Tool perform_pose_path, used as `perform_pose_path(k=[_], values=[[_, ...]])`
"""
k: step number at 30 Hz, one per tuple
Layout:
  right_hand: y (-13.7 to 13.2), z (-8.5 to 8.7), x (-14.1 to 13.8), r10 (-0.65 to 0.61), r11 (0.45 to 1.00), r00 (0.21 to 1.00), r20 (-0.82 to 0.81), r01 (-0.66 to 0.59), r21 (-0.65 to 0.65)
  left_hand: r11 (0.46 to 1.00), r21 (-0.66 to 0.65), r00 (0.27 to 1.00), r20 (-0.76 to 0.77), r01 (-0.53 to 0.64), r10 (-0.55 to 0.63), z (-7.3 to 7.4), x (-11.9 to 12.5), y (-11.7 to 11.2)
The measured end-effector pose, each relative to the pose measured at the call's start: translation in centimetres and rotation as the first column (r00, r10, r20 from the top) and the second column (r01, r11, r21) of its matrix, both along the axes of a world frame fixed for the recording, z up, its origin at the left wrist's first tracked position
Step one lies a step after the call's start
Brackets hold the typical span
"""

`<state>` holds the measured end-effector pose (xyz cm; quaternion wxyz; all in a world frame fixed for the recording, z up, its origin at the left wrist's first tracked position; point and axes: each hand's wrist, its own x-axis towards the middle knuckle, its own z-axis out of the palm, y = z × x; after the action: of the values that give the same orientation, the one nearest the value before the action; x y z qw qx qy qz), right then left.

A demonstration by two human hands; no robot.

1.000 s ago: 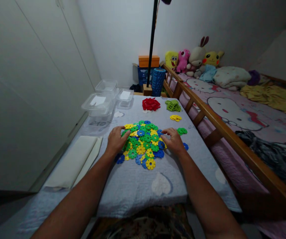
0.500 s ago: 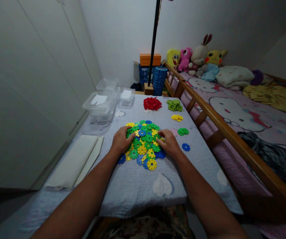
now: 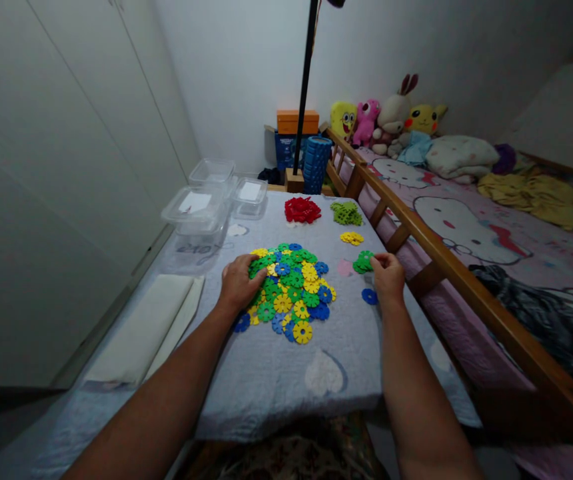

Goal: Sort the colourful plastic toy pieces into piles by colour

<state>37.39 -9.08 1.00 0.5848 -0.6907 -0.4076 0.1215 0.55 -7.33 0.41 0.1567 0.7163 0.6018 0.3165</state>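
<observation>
A heap of flat plastic flower-shaped discs [image 3: 294,287] in green, yellow and blue lies in the middle of a pale blue quilted table cover [image 3: 276,380]. My left hand [image 3: 239,283] rests on the heap's left edge, fingers loosely spread over the discs. My right hand [image 3: 389,277] is off to the right, fingers curled and pinched against a small pile of green discs [image 3: 364,261]; what they hold is hidden. A single blue disc [image 3: 368,296] lies just beside that hand.
Sorted piles sit further back: red discs [image 3: 302,209], light green discs [image 3: 346,213], yellow discs [image 3: 352,237]. Clear plastic tubs [image 3: 201,213] stand back left, a folded white cloth [image 3: 141,330] at the left. A wooden bed rail [image 3: 446,267] borders the right, a black pole [image 3: 302,87] stands behind.
My right hand left the mixed heap and moved right to the small green pile. My left hand stayed on the heap's left edge.
</observation>
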Motion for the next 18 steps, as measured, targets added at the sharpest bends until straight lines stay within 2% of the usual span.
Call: perform_pose_path(k=[3, 7, 18], values=[[0.2, -0.6, 1.6, -0.107, 0.994, 0.994, 0.034, 0.108, -0.03, 0.999, 0.007, 0.999, -0.029, -0.035, 0.035, 0.1, -0.1, 0.0], [0.3, -1.2, 2.5, -0.17, 0.983, 0.982, 0.08, 0.175, -0.06, 0.999, 0.005, 0.999, -0.026, -0.038, 0.038, 0.1, -0.2, 0.0], [0.3, -2.3, 3.5, -0.158, 0.961, 0.932, 0.325, 0.221, -0.168, 1.0, 0.0, 0.999, -0.039, -0.03, 0.03, -0.1, -0.3, 0.1]])
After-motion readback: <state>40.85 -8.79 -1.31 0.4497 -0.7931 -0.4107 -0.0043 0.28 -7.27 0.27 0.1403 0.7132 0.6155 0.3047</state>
